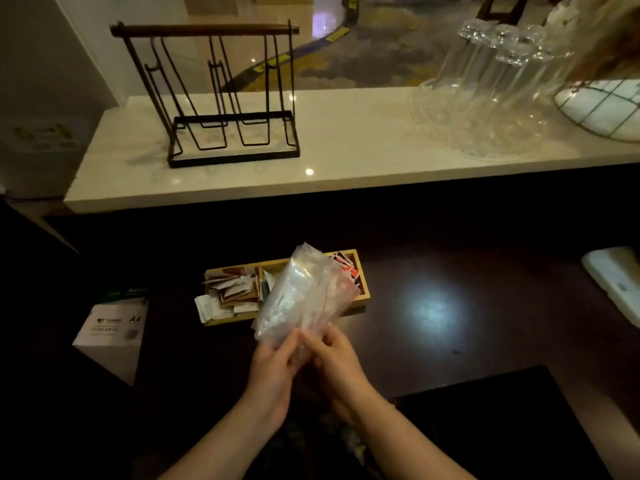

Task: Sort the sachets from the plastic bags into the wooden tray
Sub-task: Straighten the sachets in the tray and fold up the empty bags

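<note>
Both hands (pixel 304 368) gripping plastic bags (pixel 304 299)

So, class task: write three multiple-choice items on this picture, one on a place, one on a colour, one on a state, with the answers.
1. Where is the wire rack?
A. on the white counter
B. in the tray
C. on the floor

2. What colour is the seal line on the bags?
A. blue
B. red
C. green

3. What are the left hand and right hand doing?
A. resting flat
B. lifting the tray
C. holding the bags

Answers: 1 A, its base stands on the counter; 2 B, a red line runs along them; 3 C, both hands' fingers grip the bags in front of the tray.
</note>
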A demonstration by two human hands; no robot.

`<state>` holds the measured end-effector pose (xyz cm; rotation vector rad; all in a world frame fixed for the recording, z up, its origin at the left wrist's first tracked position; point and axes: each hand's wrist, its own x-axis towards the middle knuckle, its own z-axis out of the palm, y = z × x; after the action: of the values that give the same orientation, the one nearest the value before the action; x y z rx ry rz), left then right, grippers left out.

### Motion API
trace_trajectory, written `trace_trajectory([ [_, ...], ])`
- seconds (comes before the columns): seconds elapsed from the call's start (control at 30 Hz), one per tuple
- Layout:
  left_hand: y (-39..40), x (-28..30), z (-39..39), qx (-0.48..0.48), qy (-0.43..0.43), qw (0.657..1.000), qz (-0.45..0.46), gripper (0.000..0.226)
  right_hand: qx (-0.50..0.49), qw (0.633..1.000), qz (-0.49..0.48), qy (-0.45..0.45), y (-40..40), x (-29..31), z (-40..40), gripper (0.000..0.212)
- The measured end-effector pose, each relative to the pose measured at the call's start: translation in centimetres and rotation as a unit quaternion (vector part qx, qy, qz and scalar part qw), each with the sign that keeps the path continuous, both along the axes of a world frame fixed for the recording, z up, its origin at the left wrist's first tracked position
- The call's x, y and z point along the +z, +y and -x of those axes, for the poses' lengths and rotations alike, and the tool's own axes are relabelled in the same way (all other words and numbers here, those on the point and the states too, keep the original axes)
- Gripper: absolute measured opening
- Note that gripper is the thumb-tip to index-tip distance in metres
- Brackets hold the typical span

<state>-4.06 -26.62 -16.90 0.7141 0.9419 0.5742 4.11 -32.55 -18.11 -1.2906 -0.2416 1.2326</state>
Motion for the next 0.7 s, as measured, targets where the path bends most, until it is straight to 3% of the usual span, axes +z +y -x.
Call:
trace_trajectory([
  [0.17,-1.1,-1.4,-1.3,-0.165,0.093,0.977,-0.099,0.043,-0.157,0.987,0.012,0.004,-2.5,-1.6,-2.3,0.024],
  [0.3,-1.4,-2.7,-3.0,-0.238,0.167,0.937,-0.196,0.026,-0.256,0.965,0.057,-0.003,-5.5,-4.3,-3.9,0.022],
  [0.5,-0.9,-5.5,-6.7,-0.369,0.221,0.764,-0.482,0.023,-0.359,0.926,0.114,0.010,-11.5,-7.8,-4.9,0.008],
  [0.7,-2.3,-8.5,-10.7,-0.461,0.203,0.612,-0.611,0.026,-0.459,0.871,0.172,0.035,-17.9,-11.6,-4.5,0.020],
])
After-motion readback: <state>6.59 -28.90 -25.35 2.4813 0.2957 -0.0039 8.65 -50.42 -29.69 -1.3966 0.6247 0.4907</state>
